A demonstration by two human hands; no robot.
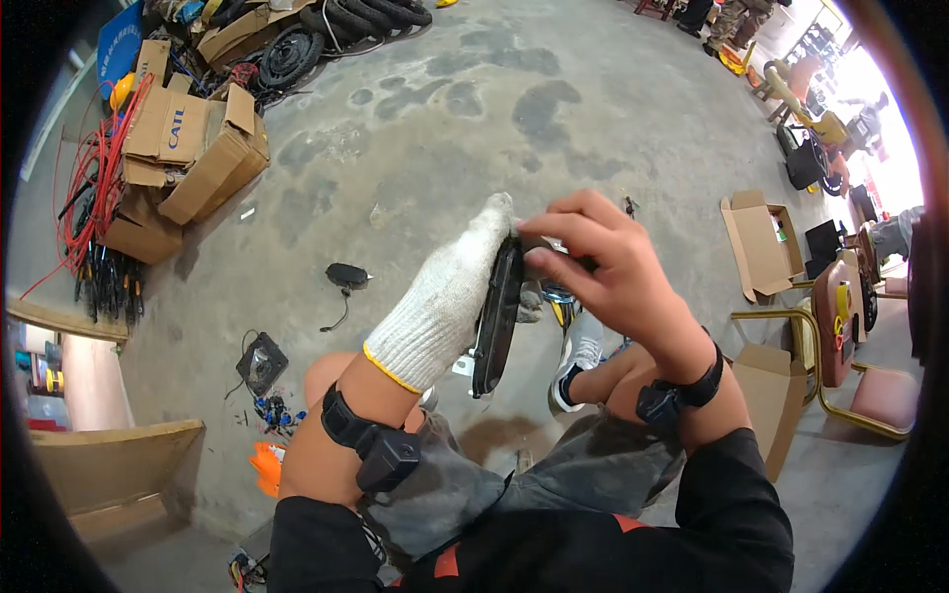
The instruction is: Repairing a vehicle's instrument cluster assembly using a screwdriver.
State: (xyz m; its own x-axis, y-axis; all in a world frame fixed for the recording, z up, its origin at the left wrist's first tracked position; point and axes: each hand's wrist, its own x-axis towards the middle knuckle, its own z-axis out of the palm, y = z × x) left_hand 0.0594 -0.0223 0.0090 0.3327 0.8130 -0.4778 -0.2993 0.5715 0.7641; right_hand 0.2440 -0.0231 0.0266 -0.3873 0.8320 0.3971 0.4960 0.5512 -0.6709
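Note:
My left hand (441, 296), in a white knit glove with a yellow cuff, holds a long black plastic part (500, 316) upright on edge in front of me. My bare right hand (600, 257) has its thumb and fingers curled at the part's upper end, around something dark whose shape is mostly hidden. Below and behind them, cables and metal pieces show on the floor between my feet. To the left lies a small black device (348, 277) with a short cable.
Cardboard boxes (193, 163), red cables (94, 178) and tires (361, 15) pile at the left. A square black part (262, 368) lies by my left knee. At right are open cardboard (751, 247) and chairs (830, 326). Several people (741, 20) are at the upper right.

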